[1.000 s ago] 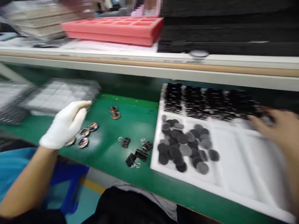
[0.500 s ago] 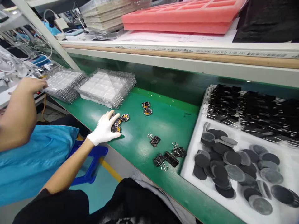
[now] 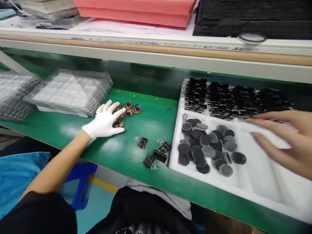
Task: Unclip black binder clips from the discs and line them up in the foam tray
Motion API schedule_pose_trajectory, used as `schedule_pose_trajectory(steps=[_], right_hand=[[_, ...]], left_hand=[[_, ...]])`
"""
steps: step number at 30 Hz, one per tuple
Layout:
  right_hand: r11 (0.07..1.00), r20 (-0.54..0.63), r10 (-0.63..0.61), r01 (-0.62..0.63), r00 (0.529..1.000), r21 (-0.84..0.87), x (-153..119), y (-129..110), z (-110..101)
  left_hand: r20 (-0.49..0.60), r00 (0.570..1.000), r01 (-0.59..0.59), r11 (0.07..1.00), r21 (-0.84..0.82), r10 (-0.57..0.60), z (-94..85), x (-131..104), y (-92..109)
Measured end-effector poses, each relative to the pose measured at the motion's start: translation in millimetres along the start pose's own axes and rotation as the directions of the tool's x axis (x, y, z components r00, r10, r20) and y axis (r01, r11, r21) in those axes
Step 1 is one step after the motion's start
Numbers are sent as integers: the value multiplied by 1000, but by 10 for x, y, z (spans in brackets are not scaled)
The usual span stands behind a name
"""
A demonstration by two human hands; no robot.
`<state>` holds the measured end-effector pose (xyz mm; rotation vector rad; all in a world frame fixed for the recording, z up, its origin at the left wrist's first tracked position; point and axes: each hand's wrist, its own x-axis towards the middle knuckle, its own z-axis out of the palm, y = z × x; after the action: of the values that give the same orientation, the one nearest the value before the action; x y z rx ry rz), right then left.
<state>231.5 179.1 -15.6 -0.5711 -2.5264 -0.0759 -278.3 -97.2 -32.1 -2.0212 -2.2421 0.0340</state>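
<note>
My left hand (image 3: 104, 120), in a white glove, lies with spread fingers at a group of small round parts (image 3: 128, 112) with orange and black faces. Its fingers cover some of them. My right hand (image 3: 285, 139) is bare and somewhat blurred, reaching in from the right edge over the white tray (image 3: 258, 175). Its fingers are apart and nothing shows between them. Dark and clear round discs (image 3: 205, 139) lie loose in the tray, left of this hand. Rows of black binder clips (image 3: 219, 94) fill the tray's back. Several loose binder clips (image 3: 160, 156) rest on the green table (image 3: 117, 149).
Stacked clear plastic trays (image 3: 70, 91) stand at the left. A shelf (image 3: 146, 53) crosses above the table, bearing pink foam (image 3: 136, 13), black foam (image 3: 255, 16) and a round lens-like piece (image 3: 252, 38) near its edge. A blue stool (image 3: 81, 182) is below.
The view has swung right, and my right hand has come into sight over the tray. My left hand is still at the round parts, now more closely grouped. The co-worker's arm has left view.
</note>
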Motion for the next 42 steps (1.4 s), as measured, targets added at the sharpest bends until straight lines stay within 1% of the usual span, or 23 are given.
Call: schedule_pose_trajectory(steps=[2,4,5,7,9,10,12,13,15,17,18,20,23,25,27,29,31,32,34,36,38,40,42], right_hand=[[982,83,-184,179,980,57,36,-320,50],[963,149,-268,263,952,56,111,-703,103],[958,183,-285,281,941,50,160,-892,135],[955,238,-294,293,926,41,265,-1210,203],[956,285,-289,292,914,31,356,-1397,259],[957,306,-280,288,910,20,389,-1433,276],[967,339,-227,252,913,-31,429,-1392,285],[975,351,-174,212,920,-70,440,-1329,283],[985,369,-48,106,928,-137,465,-1159,291],[992,405,38,13,913,-123,519,-997,349],[997,431,52,-19,901,-82,559,-937,402],[997,486,41,-64,873,31,656,-868,538],[984,542,32,-122,840,131,768,-847,714],[976,542,51,-157,839,152,793,-837,751],[968,513,64,-178,856,176,798,-824,730],[962,456,66,-179,888,208,821,-841,698],[957,381,52,-156,923,245,893,-920,705],[954,343,43,-140,938,265,949,-982,734],[942,297,10,-108,955,318,1089,-1128,844],[911,288,-24,-97,957,401,1234,-1259,1003],[871,313,-45,-117,949,478,1345,-1341,1177],[852,368,-46,-155,929,500,1405,-1369,1337],[859,427,-36,-190,904,475,1427,-1364,1460]], left_hand=[[-36,999,-33,999,-26,32,-119,172,2],[-33,999,-29,999,-28,28,-208,425,84],[0,999,-34,999,2,34,-230,574,139],[111,992,-75,993,91,65,-231,875,246],[209,972,-141,979,145,108,-193,1122,336],[233,964,-165,974,153,127,-168,1207,376],[230,960,-198,969,147,161,-112,1289,466],[216,960,-213,966,146,179,-84,1290,519],[182,959,-242,961,134,216,-25,1234,647],[144,961,-251,963,103,235,33,1143,796],[124,965,-241,967,87,230,59,1098,870],[97,974,-209,976,56,203,102,1029,999],[96,987,-133,991,9,132,147,991,1107],[108,990,-88,995,-54,94,172,1004,1122],[110,990,-71,989,-128,85,198,1030,1115],[98,992,-65,981,-184,84,230,1055,1105],[70,995,-58,978,-200,73,265,1068,1104],[53,996,-57,978,-198,69,282,1069,1106],[24,997,-64,979,-194,70,314,1064,1112],[13,997,-75,978,-196,79,337,1055,1114],[18,996,-79,978,-193,84,353,1051,1108],[24,996,-84,978,-191,91,361,1055,1094],[31,994,-98,974,-205,107,361,1063,1078]])
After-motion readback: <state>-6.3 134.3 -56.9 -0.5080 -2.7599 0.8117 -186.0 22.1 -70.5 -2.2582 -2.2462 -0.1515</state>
